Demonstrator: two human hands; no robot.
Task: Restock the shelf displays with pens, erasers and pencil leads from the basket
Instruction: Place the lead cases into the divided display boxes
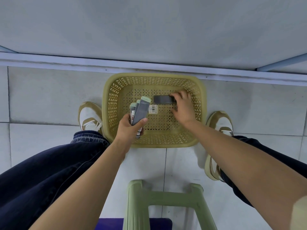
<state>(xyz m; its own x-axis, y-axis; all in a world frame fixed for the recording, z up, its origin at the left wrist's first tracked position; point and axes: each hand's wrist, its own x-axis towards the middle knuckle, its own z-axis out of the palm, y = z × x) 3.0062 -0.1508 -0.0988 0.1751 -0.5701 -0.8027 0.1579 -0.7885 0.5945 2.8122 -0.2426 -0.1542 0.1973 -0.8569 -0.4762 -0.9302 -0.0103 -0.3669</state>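
Left hand (130, 128): fingers and thumb curled round the lower ends of a fanned stack of flat packs (140, 111), held above the near-left part of the basket (203, 97). Right hand (182, 107): fingers (173, 97) bent over the right end of a dark pack (162, 99) lying on the basket floor; thumb spread apart below it. Cannot tell if this grip is closed. Basket sits on the tiled floor (49, 97) between my shoes, its far rim at the shelf edge (66, 63). Green stool (137, 205) nearest me.
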